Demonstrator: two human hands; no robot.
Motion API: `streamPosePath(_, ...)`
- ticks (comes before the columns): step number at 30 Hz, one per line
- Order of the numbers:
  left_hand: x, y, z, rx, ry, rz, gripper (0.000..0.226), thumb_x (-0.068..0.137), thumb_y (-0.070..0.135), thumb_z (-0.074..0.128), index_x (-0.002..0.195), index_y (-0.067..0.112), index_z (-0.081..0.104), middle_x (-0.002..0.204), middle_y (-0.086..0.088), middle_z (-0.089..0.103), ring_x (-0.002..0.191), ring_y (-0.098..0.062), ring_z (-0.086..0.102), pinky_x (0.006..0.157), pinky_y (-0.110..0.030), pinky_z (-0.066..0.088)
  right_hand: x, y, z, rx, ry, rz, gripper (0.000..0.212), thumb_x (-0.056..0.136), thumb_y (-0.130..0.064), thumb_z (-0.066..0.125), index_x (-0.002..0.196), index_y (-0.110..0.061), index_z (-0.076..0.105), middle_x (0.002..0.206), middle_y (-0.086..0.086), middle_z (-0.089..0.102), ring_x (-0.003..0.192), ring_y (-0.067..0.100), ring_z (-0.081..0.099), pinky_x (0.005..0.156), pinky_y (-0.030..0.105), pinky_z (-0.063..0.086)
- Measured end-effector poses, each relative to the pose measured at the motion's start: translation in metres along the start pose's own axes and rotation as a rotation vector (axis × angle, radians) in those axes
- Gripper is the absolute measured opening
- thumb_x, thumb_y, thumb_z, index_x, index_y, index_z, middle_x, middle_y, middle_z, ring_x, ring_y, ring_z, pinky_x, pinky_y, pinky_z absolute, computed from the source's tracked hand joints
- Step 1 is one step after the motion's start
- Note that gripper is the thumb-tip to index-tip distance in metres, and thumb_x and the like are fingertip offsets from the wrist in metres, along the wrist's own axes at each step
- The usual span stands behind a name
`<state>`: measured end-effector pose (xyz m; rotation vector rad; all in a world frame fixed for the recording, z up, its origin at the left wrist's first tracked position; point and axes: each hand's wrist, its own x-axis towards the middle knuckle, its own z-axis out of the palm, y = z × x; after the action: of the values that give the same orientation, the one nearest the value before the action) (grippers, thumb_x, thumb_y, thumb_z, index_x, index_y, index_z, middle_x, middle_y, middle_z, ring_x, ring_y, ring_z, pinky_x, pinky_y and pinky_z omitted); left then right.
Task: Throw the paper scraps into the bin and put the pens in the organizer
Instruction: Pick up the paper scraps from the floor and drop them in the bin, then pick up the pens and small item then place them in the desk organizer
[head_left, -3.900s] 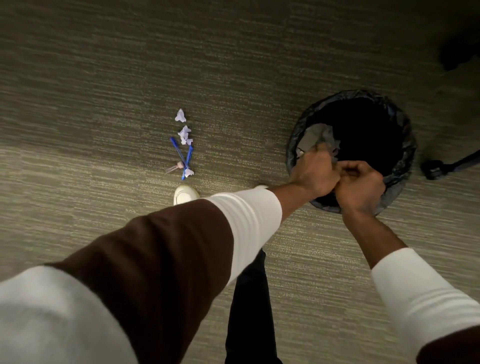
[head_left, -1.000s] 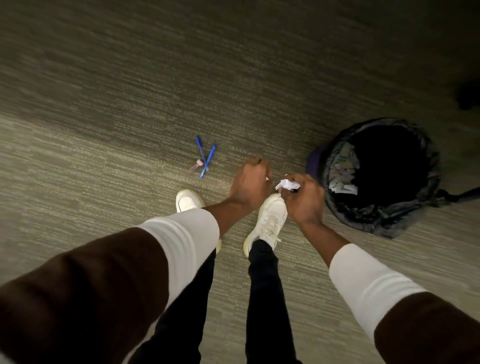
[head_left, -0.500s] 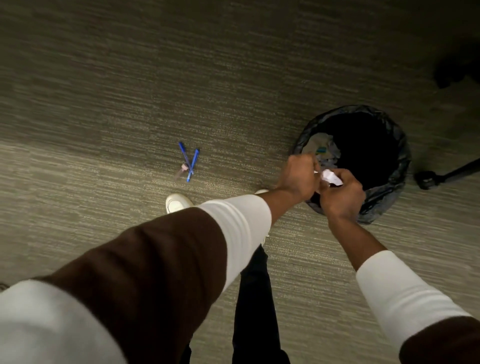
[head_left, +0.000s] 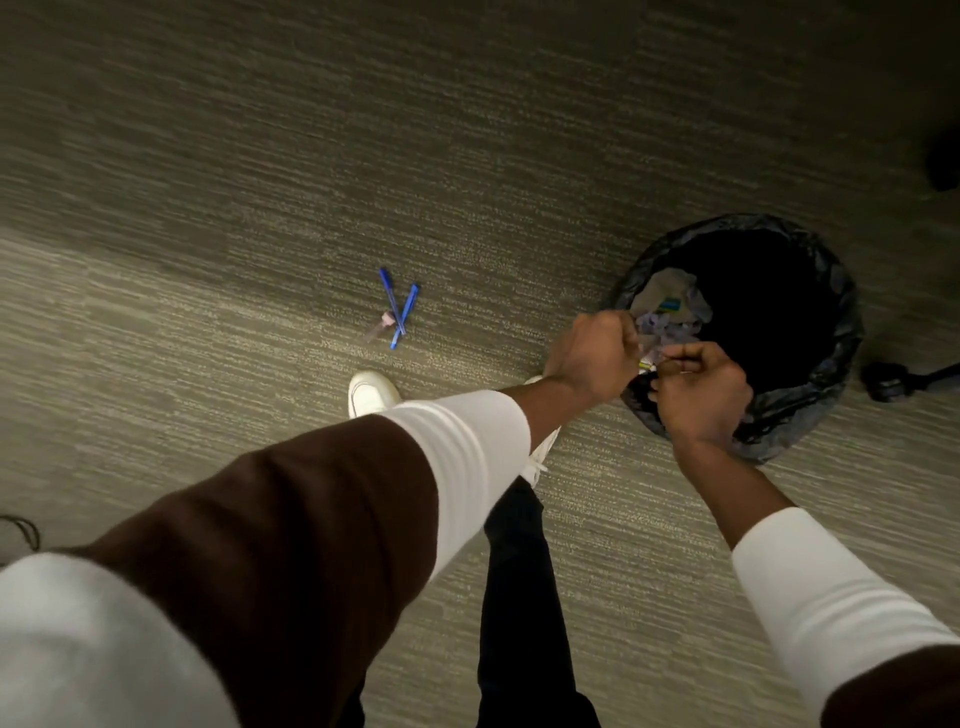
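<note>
Both your hands sit curled together over the near rim of the bin (head_left: 836, 332). Your left hand (head_left: 592, 358) is a closed fist, and whether scraps are inside it you cannot tell; your right hand (head_left: 698, 389) has a narrow, pinched grip, with only a pale sliver showing between the two hands. Let go too close to the rim and light paper could catch the black liner and slide onto the carpet (head_left: 260, 156). The blue pens (head_left: 397, 309) lie crossed on the carpet, well apart, beyond your white shoe (head_left: 370, 392). No organizer is in view.
</note>
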<state>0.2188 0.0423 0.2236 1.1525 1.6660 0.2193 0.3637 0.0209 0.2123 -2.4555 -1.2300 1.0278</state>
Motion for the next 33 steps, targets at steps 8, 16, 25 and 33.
streamPosePath(8, -0.007, -0.106, -0.058, 0.062, 0.114, -0.148, 0.009, 0.095, 0.018, 0.066, 0.092, 0.018, 0.074, 0.095, -0.009, 0.079, 0.092, -0.032, 0.074, 0.084, -0.046, 0.063, -0.039, -0.051, 0.073, -0.050, -0.345, -0.258, 0.006, 0.087, -0.026, 0.072, 0.082, -0.023, 0.070, 0.073, -0.004, 0.075, 0.064, 0.024, 0.074, 0.070, 0.052, 0.062)
streamPosePath(16, -0.003, -0.245, -0.128, 0.204, 0.149, -0.303, 0.019, 0.091, 0.024, 0.061, 0.100, 0.017, 0.077, 0.107, -0.011, 0.079, 0.105, -0.037, 0.074, 0.089, -0.042, 0.062, -0.064, -0.097, 0.193, -0.299, -0.503, -0.289, 0.025, 0.088, -0.039, 0.079, 0.075, -0.021, 0.067, 0.076, 0.000, 0.072, 0.080, 0.025, 0.071, 0.073, 0.033, 0.054)
streamPosePath(25, 0.061, -0.402, -0.146, 0.358, 0.170, -0.386, 0.028, 0.092, 0.034, 0.065, 0.111, 0.015, 0.074, 0.116, -0.019, 0.076, 0.108, -0.044, 0.072, 0.085, -0.045, 0.059, -0.025, -0.089, 0.389, -0.566, -0.488, -0.224, 0.076, 0.083, -0.074, 0.064, 0.123, -0.010, 0.071, 0.131, 0.018, 0.070, 0.123, 0.037, 0.066, 0.099, 0.041, 0.054)
streamPosePath(33, 0.098, -0.453, -0.121, 0.470, 0.157, -0.299, 0.038, 0.090, 0.046, 0.077, 0.115, 0.019, 0.071, 0.113, -0.011, 0.073, 0.103, -0.036, 0.073, 0.083, -0.043, 0.062, -0.010, -0.081, 0.476, -0.568, -0.379, -0.253, 0.086, 0.062, -0.094, 0.058, 0.099, -0.019, 0.075, 0.110, 0.010, 0.078, 0.101, 0.037, 0.074, 0.066, 0.033, 0.041)
